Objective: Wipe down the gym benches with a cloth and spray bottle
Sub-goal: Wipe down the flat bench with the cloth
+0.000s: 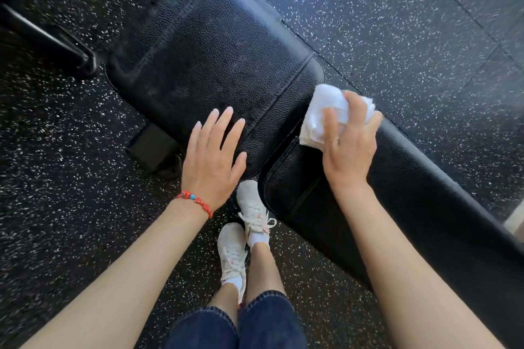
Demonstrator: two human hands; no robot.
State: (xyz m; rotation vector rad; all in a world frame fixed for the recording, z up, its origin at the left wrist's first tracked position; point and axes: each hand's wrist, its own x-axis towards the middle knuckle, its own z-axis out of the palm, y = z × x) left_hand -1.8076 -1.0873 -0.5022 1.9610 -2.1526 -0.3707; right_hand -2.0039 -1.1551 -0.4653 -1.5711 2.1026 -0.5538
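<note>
The black textured-leather padded table (215, 65) is running from eleven o'clock to four o'clock over the speckled black rubber floor (411, 37). My left hand (212, 156) is hovering with fingers (224, 125) spread straight at the pad's near edge. My right hand (348, 147) is gripping the crumpled white cloth (320, 113), pressing it where the two pads meet.

Black rubber flooring (411, 37) flecked with white is filling most of the frame, with tile seams showing at the upper right. Two white laced sneakers (243, 235) are standing close together at lower centre, above rolled dark denim cuffs (241, 326) at the bottom edge. A red beaded bracelet (196, 201) with a blue bead is sitting left of centre. A black metal bar (48, 39) is lying at upper left.
</note>
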